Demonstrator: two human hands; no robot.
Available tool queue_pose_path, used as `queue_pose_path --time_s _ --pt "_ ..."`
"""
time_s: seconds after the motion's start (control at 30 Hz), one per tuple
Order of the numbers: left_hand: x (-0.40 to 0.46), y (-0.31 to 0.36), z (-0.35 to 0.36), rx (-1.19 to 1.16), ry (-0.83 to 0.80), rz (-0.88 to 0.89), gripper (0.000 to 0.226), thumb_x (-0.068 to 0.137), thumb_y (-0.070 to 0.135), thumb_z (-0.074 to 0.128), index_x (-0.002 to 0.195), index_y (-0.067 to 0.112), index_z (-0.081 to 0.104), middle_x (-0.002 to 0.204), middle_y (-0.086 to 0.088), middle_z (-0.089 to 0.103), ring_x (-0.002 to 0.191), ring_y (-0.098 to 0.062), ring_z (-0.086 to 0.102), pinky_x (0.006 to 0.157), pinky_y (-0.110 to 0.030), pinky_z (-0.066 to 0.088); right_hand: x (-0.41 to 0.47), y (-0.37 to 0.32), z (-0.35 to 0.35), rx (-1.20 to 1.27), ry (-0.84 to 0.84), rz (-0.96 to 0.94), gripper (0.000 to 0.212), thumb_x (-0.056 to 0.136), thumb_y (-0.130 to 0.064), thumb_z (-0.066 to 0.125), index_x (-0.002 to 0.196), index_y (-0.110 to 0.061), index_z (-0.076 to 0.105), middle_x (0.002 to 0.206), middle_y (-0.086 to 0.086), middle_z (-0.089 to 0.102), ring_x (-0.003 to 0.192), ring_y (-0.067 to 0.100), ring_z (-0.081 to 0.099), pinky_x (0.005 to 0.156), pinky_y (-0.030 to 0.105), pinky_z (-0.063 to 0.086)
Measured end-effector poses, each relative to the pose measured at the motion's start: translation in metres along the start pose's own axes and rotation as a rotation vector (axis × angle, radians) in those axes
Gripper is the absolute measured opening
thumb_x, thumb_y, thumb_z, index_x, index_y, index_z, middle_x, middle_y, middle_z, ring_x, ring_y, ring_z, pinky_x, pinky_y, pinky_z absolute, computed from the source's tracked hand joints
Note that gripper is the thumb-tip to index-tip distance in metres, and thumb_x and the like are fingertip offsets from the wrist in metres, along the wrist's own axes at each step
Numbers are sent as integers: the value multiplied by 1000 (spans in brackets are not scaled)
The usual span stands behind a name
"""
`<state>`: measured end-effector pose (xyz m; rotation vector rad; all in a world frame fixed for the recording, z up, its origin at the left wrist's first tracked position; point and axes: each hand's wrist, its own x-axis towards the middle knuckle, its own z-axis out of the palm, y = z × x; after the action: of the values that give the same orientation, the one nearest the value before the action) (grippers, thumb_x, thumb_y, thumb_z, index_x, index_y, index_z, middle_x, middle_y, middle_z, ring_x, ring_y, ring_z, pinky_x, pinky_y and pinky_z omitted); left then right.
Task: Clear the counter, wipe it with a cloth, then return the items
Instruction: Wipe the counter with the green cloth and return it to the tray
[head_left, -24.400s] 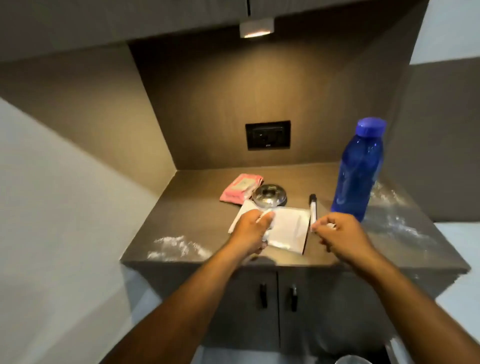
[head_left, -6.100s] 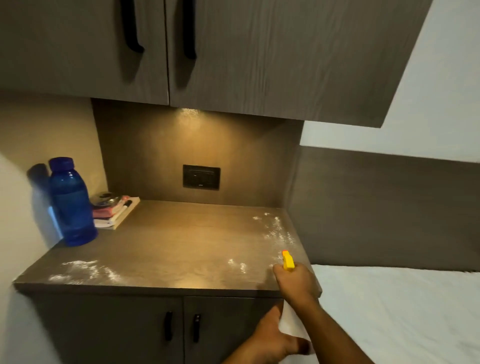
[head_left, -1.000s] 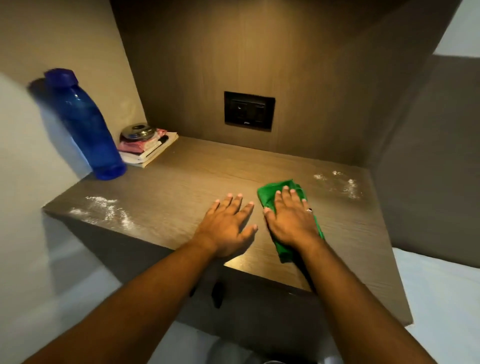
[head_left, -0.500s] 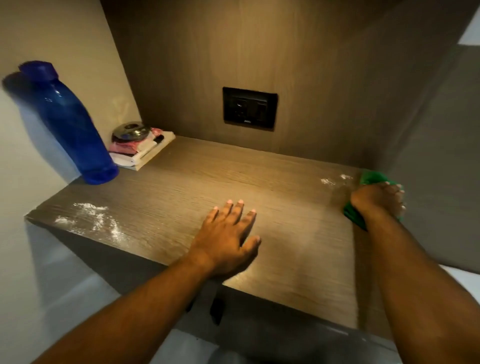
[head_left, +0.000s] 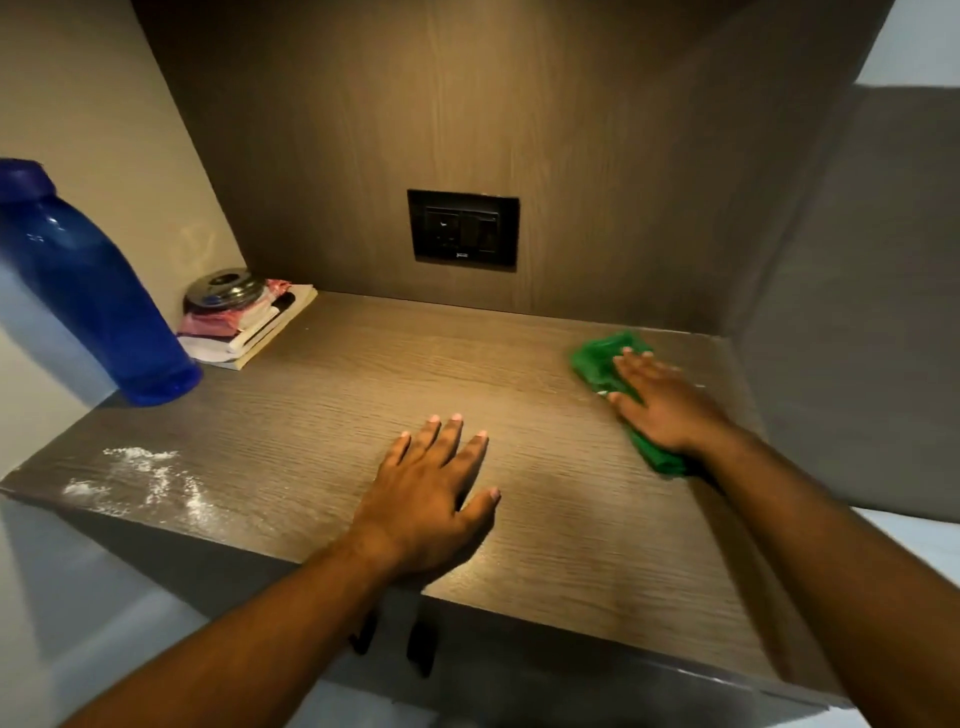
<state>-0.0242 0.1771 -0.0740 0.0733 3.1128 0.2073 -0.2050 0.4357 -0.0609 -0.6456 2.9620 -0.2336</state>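
On the tabletop (head_left: 322, 415) a bottle (head_left: 98, 306) is set at the far left, with a stack of items (head_left: 244, 325) just behind and right of it in the back corner. A cloth (head_left: 605, 364) is pressed flat under the right hand (head_left: 662, 402) at the back right, while the left hand (head_left: 428, 493) is laid near the front middle; powder (head_left: 145, 480) is scattered at the front left

Matt wood-grain counter (head_left: 363, 395), soft green cloth (head_left: 597, 358), glossy blue plastic bottle (head_left: 88, 291).

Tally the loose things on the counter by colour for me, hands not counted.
Blue: 1, the tall blue plastic bottle
Green: 1, the crumpled green cloth under the right hand
Silver: 1, the round metal lid
Pink: 1, the pink packet
White: 2, the white notebook and the white marker pen
Total: 6
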Motion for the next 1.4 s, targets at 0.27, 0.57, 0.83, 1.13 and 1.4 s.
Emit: queue_pose_path --time_s 0.27,0.57,0.83,1.13,1.4 --pt "3 -2 4 6 31 4 71 88 66 14 151 37 1 163 2 -4 149 -17 -11 121 -43 -4 55 31 -7 282 287 886 67 93 -38 37 147 0 32 154 21 30 142 39 30 115 52 27" --pt "1 -5 4 16 13 -7 75 82 69 4 151 38 -3 162 4 -8 149 -14 -14 121 -42 -4 75 -66 3 16 34 -70 58 99 -33 35 153 -14 26 163 5 18 150 21 17 120 38 14" --pt "4 -4 5 11 22 6 74 83 69 6 151 38 -3 162 4 -8 148 -14 -14 121 -42 -5 45 72 -9 36 167 378 59 96 -44 38 145 -11 43 153 15 38 140 36 35 115 46 29" --pt "5 -5 7 10 44 7 69 90 65 17 151 36 2 163 1 -4 149 -18 -11 121 -43 -4 58 -25 3 168 182 742 66 98 -34 26 154 -4 9 163 15 3 151 32 2 121 48 1" --pt "5 -2 5 32 35 -9 71 89 67 17 151 35 2 163 2 -2 150 -17 -7 120 -41 -3 43 -112 11 -9 -31 -218 59 101 -47 27 155 -23 18 164 -3 10 151 19 7 122 41 7"
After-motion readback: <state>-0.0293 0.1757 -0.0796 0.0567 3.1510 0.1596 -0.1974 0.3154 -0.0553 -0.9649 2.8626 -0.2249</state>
